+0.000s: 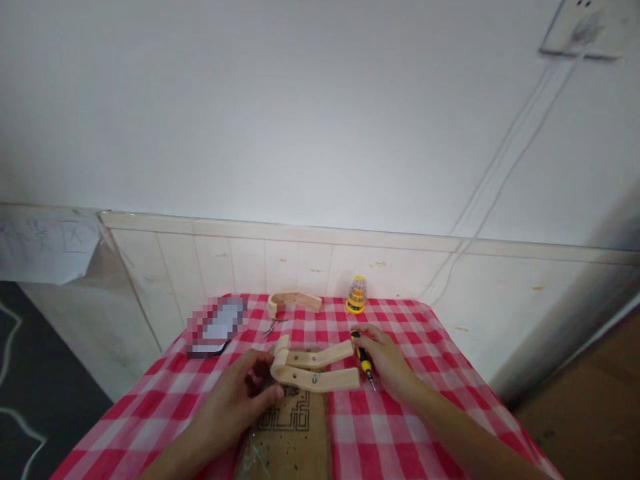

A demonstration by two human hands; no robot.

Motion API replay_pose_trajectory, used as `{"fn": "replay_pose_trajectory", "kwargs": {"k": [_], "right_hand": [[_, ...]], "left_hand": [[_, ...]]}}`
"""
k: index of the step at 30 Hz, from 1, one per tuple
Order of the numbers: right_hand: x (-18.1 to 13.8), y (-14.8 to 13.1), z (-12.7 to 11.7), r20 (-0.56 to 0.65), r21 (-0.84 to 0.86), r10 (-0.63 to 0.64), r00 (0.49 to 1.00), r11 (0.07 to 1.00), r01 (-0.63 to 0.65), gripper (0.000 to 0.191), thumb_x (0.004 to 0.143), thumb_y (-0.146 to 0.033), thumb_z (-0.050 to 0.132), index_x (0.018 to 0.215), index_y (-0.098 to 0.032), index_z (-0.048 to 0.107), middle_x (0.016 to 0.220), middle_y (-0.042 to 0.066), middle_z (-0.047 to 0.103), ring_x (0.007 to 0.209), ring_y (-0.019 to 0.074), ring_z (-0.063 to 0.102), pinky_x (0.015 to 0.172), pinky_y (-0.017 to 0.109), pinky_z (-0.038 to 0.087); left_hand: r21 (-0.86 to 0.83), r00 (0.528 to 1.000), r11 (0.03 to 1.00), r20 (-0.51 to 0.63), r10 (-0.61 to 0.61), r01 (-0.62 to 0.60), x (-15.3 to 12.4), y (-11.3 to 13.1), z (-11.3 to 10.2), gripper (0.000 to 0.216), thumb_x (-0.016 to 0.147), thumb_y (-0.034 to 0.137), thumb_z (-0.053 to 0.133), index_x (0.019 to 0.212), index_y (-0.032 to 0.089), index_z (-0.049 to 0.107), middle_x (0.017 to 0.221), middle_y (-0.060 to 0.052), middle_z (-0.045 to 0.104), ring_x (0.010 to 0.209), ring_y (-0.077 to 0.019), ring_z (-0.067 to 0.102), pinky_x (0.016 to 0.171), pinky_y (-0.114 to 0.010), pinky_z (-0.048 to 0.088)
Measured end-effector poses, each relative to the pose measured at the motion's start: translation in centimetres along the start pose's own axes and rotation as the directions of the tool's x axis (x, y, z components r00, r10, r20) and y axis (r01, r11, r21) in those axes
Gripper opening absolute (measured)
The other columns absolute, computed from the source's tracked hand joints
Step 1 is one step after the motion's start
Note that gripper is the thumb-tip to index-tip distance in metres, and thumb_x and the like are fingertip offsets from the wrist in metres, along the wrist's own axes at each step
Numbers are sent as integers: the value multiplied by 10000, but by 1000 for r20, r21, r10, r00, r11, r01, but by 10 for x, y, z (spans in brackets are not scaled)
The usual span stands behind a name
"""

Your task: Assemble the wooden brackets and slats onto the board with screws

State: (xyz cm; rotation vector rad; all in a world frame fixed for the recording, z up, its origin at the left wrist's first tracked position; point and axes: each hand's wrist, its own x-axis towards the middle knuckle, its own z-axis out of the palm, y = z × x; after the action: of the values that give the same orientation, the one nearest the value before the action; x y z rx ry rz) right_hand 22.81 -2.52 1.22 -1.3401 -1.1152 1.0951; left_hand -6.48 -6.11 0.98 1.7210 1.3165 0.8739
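Observation:
Two curved pale wooden pieces lie side by side over a brown board with a dark line pattern and small holes. Both have holes along their length, and a small metal fitting sits in the nearer one. At their hooked left end, my left hand grips the nearer piece between thumb and fingers. My right hand is closed on a yellow and black screwdriver, its metal tip pointing down, just right of the pieces' free ends.
Farther back on the red-and-white checked cloth lie another curved wooden piece, small metal parts and a yellow-capped bit holder. A blurred-out flat object is at left. The white wall stands behind the table.

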Motion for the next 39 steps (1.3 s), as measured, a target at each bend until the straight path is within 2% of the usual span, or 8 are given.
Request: {"fn": "replay_pose_trajectory", "kwargs": {"k": [4,9,14,16,22,25,29,39], "right_hand": [[-6,6,9,0,117,37,999,992,-37,227,716,-315,669,906,-199,711,684,-26,648,566,139,583,491,222,429],[-13,11,10,12,102,3,1000,995,-4,272,750,-339,674,989,-216,710,729,-16,681,611,152,615,528,227,442],[-17,15,9,52,66,16,999,998,-19,346,767,-361,667,1086,-227,677,726,-26,670,585,149,575,518,233,424],[-18,14,9,58,48,6,998,999,-9,353,756,-343,676,1089,-226,682,721,-32,656,593,150,572,522,233,421],[-23,8,11,64,32,-18,998,999,16,283,804,-354,660,1054,-225,694,824,8,709,703,181,639,596,258,477],[-24,8,11,53,7,-28,998,1000,27,283,822,-361,651,1068,-226,691,837,18,709,724,192,649,614,269,494],[-24,12,9,63,-40,-31,998,999,33,308,821,-325,627,1108,-228,681,870,29,720,751,202,660,632,280,502],[-23,19,9,98,-38,-70,993,997,74,305,843,-348,641,1122,-235,689,924,43,740,811,207,692,700,290,528]], "left_hand": [[-35,1000,999,0,-30,30,-2,-4,3,263,813,400,684,972,195,642,907,-41,671,807,-204,610,708,-289,504],[43,996,999,-85,-8,11,-3,-11,6,231,846,434,680,837,219,595,801,-19,625,739,-188,567,647,-266,474],[35,991,998,-121,56,-52,-9,-10,6,371,885,476,661,1191,266,672,993,-55,723,822,-213,633,737,-294,550],[43,990,998,-129,58,-53,-12,-10,6,406,865,475,688,1225,286,676,1007,-53,733,852,-221,657,770,-301,582],[45,981,996,-175,86,-79,-14,-21,9,325,842,461,714,1118,292,691,854,-9,721,799,-203,690,738,-284,626],[37,985,999,-168,36,-31,-13,-26,10,303,832,485,720,1058,285,696,786,4,710,706,-186,677,683,-273,626],[15,990,998,-132,-53,55,-11,-29,10,310,833,511,719,1030,272,697,814,-10,720,717,-192,683,658,-263,615],[-25,987,995,-132,-95,92,-12,-27,11,294,803,529,739,931,267,705,789,-10,685,720,-194,648,688,-275,599]]}}
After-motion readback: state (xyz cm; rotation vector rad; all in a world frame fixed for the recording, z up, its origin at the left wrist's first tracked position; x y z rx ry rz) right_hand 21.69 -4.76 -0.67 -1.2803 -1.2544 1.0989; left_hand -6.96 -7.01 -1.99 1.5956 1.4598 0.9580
